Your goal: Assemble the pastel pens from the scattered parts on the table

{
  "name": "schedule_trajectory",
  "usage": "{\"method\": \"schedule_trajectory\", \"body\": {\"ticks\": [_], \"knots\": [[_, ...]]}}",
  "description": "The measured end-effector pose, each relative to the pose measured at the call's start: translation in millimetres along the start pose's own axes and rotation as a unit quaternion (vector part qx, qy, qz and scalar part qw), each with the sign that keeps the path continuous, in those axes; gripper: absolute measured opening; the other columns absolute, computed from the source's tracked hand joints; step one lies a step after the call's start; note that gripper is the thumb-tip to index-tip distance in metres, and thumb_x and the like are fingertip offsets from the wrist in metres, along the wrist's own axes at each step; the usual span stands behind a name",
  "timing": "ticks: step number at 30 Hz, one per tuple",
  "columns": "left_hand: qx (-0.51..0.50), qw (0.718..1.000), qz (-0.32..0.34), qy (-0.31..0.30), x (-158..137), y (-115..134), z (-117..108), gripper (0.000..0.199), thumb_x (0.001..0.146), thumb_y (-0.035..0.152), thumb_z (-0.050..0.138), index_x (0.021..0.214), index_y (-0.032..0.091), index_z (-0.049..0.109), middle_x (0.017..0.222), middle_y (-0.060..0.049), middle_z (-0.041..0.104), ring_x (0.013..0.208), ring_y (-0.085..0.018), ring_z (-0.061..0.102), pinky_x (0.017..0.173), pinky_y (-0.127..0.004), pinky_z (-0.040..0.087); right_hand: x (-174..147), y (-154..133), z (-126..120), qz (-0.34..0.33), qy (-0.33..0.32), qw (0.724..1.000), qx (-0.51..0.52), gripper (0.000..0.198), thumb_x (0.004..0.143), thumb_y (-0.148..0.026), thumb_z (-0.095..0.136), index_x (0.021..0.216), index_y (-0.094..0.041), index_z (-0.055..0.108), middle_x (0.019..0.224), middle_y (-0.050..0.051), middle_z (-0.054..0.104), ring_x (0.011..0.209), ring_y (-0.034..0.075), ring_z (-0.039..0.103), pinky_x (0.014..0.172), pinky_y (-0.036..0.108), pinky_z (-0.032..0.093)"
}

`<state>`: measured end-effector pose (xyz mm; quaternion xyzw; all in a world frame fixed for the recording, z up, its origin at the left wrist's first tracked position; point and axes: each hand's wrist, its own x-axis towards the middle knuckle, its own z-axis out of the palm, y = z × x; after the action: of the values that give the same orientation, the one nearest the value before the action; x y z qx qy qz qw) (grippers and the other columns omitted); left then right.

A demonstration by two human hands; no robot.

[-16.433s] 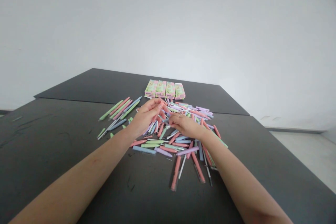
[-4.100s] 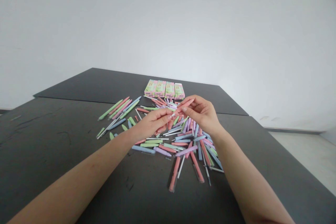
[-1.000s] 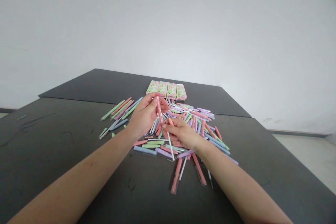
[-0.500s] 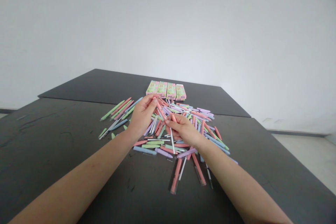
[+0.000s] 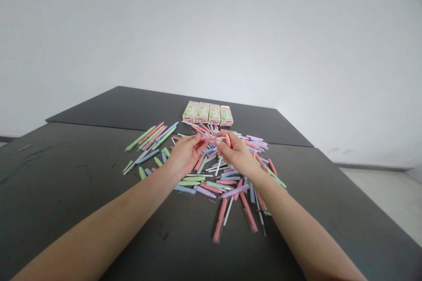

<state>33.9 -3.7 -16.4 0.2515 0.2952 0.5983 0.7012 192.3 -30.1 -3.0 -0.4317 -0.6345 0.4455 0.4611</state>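
Over the heap of pen parts, my left hand (image 5: 187, 154) is closed around a pink pen barrel (image 5: 207, 139) that points right. Its tip end meets the fingers of my right hand (image 5: 236, 151). That hand is closed too, with another pink pen part (image 5: 228, 140) standing up between thumb and fingers. Below the right fingers a white pen refill (image 5: 218, 167) slants down; whether it is held or lies on the heap, I cannot tell. Pink, green, blue and purple barrels and white refills lie loose under and around both hands.
Several pens (image 5: 150, 136) lie side by side left of the heap, with white refills (image 5: 140, 158) near them. Several pink-and-green boxes (image 5: 202, 113) stand in a row behind it. Pink barrels (image 5: 220, 221) point toward me on the black table (image 5: 165, 246). A white wall rises behind.
The pink barrel in my left hand has swung from steeply slanted to nearly level. My left hand has shifted right and down, and my right hand has moved slightly up and right.
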Motion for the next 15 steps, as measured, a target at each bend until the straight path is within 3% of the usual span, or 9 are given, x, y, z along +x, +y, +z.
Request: {"method": "schedule_trajectory", "body": {"ticks": [7, 11, 15], "knots": [[-0.021, 0.998, -0.058, -0.033, -5.4, -10.5, 0.7, 0.025, 0.086, -0.002, 0.050, 0.072, 0.005, 0.069, 0.085, -0.013, 0.074, 0.083, -0.013, 0.070, 0.083, -0.022, 0.058, 0.5, 0.9, -0.9, -0.097, 0.069, 0.983, -0.136, 0.024, 0.089, -0.039, 0.054, 0.103, -0.021, 0.061, 0.072, -0.001, 0.059, 0.062, 0.014, 0.053, 0.058, 0.025, 0.041], [-0.019, 0.994, -0.100, -0.030, -7.9, -9.0, 3.5, 0.025, 0.089, 0.001, 0.047, 0.075, 0.005, 0.067, 0.096, -0.015, 0.073, 0.085, -0.014, 0.070, 0.082, -0.022, 0.059, -0.1, -4.5, -6.9, -0.109, 0.095, 0.975, -0.171, 0.024, 0.092, -0.039, 0.050, 0.102, -0.020, 0.061, 0.068, -0.001, 0.059, 0.059, 0.013, 0.051, 0.056, 0.024, 0.039], [-0.022, 0.991, -0.124, -0.044, -8.8, -5.4, 4.7, 0.021, 0.089, 0.003, 0.048, 0.080, 0.006, 0.066, 0.089, -0.013, 0.072, 0.077, -0.012, 0.070, 0.080, -0.022, 0.060, 1.2, -6.9, -13.5, -0.100, 0.105, 0.977, -0.155, 0.026, 0.091, -0.042, 0.050, 0.102, -0.021, 0.061, 0.065, -0.002, 0.057, 0.051, 0.011, 0.045, 0.050, 0.023, 0.034]]}}
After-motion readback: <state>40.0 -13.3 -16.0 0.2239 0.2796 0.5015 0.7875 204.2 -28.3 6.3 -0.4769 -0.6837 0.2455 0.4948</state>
